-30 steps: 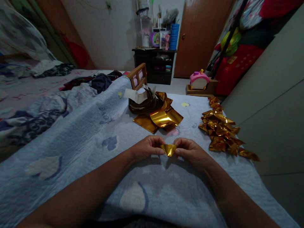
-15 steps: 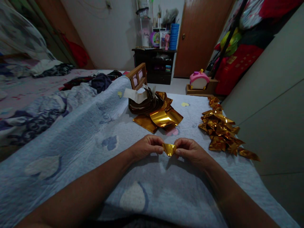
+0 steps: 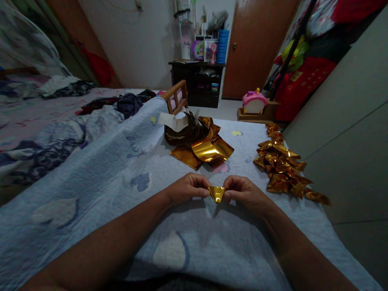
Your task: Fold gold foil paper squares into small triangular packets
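A small folded piece of gold foil paper (image 3: pixel 217 194) is pinched at its two upper corners, its lower part narrowing downward. My left hand (image 3: pixel 191 188) grips its left corner between thumb and fingers. On the right corner, my right hand (image 3: pixel 241 190) closes in the same way. Beyond my hands lies a stack of gold foil sheets (image 3: pixel 209 150), some loose and flat, with dark curled layers and pale paper at the back. To the right rests a pile of folded gold foil pieces (image 3: pixel 280 165).
A blue quilted cover (image 3: pixel 145 226) with heart shapes lies under everything. At its far end stands a wooden chair back (image 3: pixel 176 97). A pale cabinet (image 3: pixel 348 133) borders the right side, and a pink toy (image 3: pixel 254 103) sits beyond on a low box.
Both hands stay nearly in place on the foil piece. It has tilted slightly and sits a little lower, its front showing more as a pointed triangle.
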A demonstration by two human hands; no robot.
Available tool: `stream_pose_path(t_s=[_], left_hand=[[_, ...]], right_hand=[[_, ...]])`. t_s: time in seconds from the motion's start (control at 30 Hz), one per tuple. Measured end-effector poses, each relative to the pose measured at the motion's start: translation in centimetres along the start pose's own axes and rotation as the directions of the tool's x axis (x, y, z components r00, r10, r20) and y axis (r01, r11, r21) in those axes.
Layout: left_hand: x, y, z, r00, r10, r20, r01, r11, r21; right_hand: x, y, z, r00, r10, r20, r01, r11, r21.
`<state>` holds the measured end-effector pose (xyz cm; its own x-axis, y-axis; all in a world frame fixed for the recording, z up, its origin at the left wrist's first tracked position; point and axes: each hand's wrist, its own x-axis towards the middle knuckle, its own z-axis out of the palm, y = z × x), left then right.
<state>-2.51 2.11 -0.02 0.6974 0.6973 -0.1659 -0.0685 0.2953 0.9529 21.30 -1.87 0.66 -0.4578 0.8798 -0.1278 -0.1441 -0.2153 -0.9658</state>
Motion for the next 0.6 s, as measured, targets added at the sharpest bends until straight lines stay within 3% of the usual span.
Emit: stream_pose_path(t_s=[0.17, 0.6], left_hand=[[0.00, 0.02, 0.01, 1.000, 0.008, 0.022, -0.008, 1.000, -0.008], [0.06, 0.13, 0.23, 0.999, -0.008, -0.053, 0.008, 1.000, -0.002]], right_hand=[[0.04, -0.02, 0.02, 1.000, 0.005, -0.011, -0.005, 1.000, -0.009], [0.08, 0.07, 0.69, 1.000, -0.003, -0.027, 0.005, 0.999, 0.046]])
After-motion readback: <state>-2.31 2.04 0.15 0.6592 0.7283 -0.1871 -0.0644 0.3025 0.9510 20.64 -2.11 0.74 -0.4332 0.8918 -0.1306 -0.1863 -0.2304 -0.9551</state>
